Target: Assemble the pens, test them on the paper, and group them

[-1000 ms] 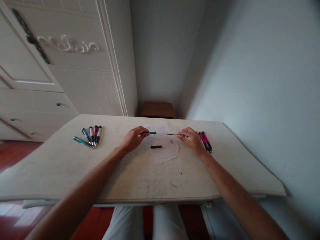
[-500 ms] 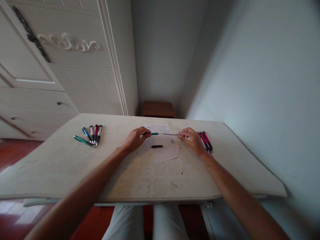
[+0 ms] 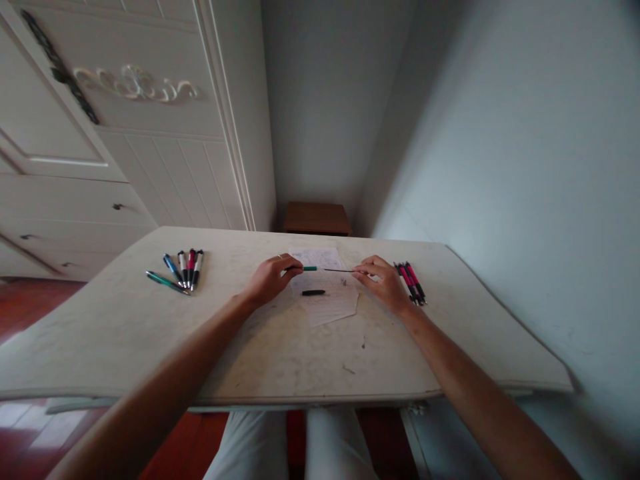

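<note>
My left hand (image 3: 274,277) is closed around a green pen barrel (image 3: 310,269), whose end points to the right. Opposite it, my right hand (image 3: 381,280) pinches a thin dark pen refill (image 3: 338,270) that lies in line with the barrel. The refill's left tip is close to the barrel's end; whether it enters the barrel I cannot tell. Below them a short black pen part (image 3: 313,293) lies on the sheets of paper (image 3: 330,310). A small bit, perhaps a spring, rests on the paper near my right fingers.
Several pens (image 3: 189,270) in green, blue, white and red lie at the left of the white table (image 3: 280,367). Pink and black pens (image 3: 412,283) lie right beside my right hand. A white cabinet (image 3: 175,167) stands at the left, a wall at the right.
My right hand has shifted slightly left, bringing the refill's tip nearer to the green barrel. My left hand has hardly moved.
</note>
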A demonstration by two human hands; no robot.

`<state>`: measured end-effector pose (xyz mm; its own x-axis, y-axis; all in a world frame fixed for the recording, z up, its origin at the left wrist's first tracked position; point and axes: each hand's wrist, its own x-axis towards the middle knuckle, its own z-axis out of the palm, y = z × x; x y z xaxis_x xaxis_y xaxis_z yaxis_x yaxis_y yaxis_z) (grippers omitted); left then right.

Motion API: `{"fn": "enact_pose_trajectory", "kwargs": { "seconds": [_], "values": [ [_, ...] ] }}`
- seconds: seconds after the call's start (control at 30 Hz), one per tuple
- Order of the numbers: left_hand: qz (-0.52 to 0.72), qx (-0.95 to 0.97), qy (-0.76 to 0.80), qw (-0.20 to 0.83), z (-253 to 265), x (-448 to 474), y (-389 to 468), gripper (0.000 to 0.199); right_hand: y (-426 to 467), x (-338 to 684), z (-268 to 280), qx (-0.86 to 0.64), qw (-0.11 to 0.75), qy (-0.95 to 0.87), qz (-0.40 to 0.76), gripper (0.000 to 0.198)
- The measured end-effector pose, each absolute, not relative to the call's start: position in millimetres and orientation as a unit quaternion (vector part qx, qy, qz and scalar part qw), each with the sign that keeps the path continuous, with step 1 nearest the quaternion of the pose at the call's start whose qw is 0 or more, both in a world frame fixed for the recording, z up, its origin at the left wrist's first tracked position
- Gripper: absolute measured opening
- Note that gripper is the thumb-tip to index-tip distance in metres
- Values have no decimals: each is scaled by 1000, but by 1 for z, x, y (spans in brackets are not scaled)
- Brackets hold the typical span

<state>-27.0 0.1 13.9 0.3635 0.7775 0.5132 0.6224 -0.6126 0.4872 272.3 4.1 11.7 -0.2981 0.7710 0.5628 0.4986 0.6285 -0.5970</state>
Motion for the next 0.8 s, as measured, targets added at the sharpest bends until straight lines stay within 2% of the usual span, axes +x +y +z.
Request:
{"fn": "enact_pose_trajectory", "kwargs": {
  "seconds": [0.47, 0.8],
  "values": [
    [392, 851, 346, 53, 17, -6, -12, 15, -2, 262, 10, -372, 427, -811, 146, 22],
    [388, 854, 337, 84, 16, -4, -13, 16, -4, 258, 12, -367, 456, -786, 200, 20]
  ]
}}
